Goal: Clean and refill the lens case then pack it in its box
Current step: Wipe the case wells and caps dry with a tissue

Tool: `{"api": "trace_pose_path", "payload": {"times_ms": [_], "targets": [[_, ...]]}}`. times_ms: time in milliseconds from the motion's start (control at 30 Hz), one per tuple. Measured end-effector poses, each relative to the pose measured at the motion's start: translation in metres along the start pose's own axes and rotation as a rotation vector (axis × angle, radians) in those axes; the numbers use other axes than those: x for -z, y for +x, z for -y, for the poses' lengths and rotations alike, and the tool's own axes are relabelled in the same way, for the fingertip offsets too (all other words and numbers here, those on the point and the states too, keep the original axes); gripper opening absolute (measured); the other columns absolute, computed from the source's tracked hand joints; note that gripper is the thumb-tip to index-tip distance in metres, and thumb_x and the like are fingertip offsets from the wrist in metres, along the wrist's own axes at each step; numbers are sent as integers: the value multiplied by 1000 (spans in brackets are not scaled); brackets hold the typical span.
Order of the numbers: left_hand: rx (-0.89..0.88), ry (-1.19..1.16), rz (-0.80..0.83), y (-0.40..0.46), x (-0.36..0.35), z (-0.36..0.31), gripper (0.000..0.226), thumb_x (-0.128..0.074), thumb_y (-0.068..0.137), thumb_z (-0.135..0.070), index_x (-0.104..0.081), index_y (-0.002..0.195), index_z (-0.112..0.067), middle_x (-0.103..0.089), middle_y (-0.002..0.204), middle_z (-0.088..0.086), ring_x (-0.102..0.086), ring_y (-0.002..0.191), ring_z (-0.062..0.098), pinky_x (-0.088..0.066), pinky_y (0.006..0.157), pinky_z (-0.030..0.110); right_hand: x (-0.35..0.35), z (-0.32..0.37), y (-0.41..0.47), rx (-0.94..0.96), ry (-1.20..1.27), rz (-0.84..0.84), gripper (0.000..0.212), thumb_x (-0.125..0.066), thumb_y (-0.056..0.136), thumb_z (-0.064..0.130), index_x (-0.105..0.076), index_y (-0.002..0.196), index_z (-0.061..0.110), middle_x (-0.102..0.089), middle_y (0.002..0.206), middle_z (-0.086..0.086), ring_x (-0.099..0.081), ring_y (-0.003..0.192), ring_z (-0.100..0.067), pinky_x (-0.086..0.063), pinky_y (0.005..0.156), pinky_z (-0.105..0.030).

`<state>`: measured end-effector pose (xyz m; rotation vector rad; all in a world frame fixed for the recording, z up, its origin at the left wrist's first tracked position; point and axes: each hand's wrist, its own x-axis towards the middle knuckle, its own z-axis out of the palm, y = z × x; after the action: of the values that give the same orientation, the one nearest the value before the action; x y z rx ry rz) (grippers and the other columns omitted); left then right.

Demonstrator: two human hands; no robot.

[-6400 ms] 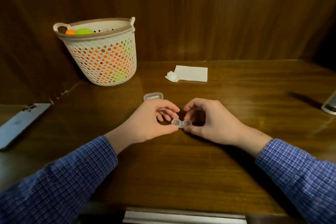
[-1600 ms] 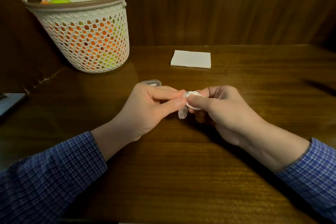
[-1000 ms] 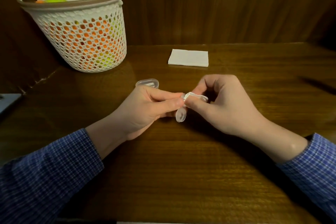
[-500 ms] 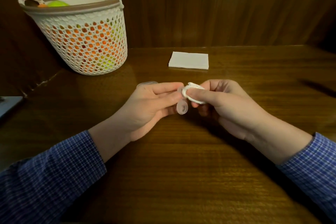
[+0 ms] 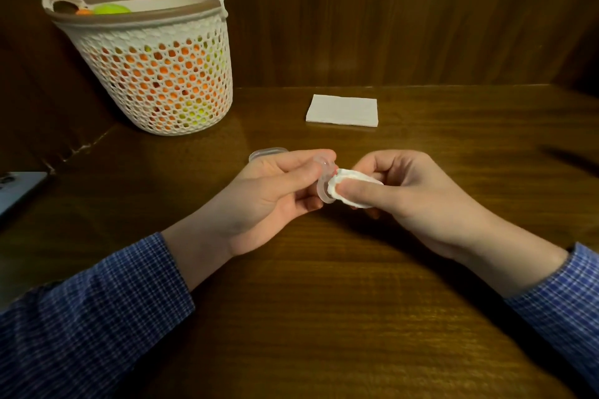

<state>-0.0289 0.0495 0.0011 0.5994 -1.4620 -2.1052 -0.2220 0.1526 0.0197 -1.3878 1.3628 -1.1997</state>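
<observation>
My left hand pinches the clear two-well lens case between thumb and fingers, holding it on edge above the table. My right hand grips a crumpled white tissue and presses it against the case's lower well. Behind my left hand a clear plastic box part lies on the table, partly hidden by my fingers.
A folded white tissue lies further back on the wooden table. A white mesh basket with orange and green balls stands at the back left. A phone lies at the left edge. A wooden wall closes the back.
The tissue was picked up from beside the folded one since the oldest frame. Over the last second my right hand has kept rubbing it on the case, shifting from the upper well towards the lower one.
</observation>
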Motion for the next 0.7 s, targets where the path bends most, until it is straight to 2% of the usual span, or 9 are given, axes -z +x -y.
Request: {"api": "trace_pose_path", "payload": {"times_ms": [100,167,233,333,467,533,600,700], "targets": [[-42,29,-18,-1,-3,0,26,-66,86,-16,-83,105,-21,-75,125,8,-70,120,19,-59,92,28,-1,-2,1,-18,-36,-33,30,-84,70,42,-78,80,14,-71,82,-20,-60,67,-20,-49,57,-26],[-110,99,-29,-3,-4,1,29,-68,84,-16,-79,111,-19,-76,121,8,-70,119,19,-58,91,25,-2,-4,1,-20,-81,-61,21,-86,75,37,-79,80,17,-74,81,-15,-63,66,-19,-51,58,-28],[-179,186,-34,-4,-7,0,31,-68,84,-17,-78,114,-19,-78,115,8,-72,115,18,-57,89,22,-4,-5,0,-19,-155,-72,17,-83,78,38,-80,81,21,-77,82,-8,-70,74,-19,-56,60,-34],[-238,283,-44,-5,-8,0,35,-69,84,-20,-73,119,-19,-78,115,6,-71,117,18,-56,93,22,-7,-8,1,0,-263,-102,20,-80,81,42,-81,78,22,-78,80,1,-72,88,-17,-57,75,-34],[-265,341,-39,-6,-9,2,33,-70,86,-19,-72,119,-21,-78,115,2,-71,118,16,-55,93,21,-10,-8,0,63,-357,-131,23,-78,81,44,-78,77,21,-76,75,2,-71,77,-18,-59,73,-36],[-250,330,-28,-6,-9,1,31,-73,87,-19,-74,118,-24,-78,116,2,-70,119,17,-55,94,22,-10,-9,-2,115,-417,-162,20,-78,79,43,-76,76,23,-74,73,3,-69,72,-16,-60,67,-31],[-186,261,-18,-6,-10,-1,34,-75,82,-27,-75,116,-26,-78,115,3,-72,115,18,-57,90,24,-9,-9,-2,180,-461,-206,15,-78,80,37,-74,75,23,-73,70,5,-67,68,-13,-55,58,-25],[-1,131,-91,-3,-17,-6,39,-68,82,-40,-77,109,-13,-78,98,8,-74,85,19,-59,70,25,-5,-9,-3,265,-512,-235,10,-74,80,32,-72,75,24,-70,69,9,-65,67,-9,-50,55,-22]]}}
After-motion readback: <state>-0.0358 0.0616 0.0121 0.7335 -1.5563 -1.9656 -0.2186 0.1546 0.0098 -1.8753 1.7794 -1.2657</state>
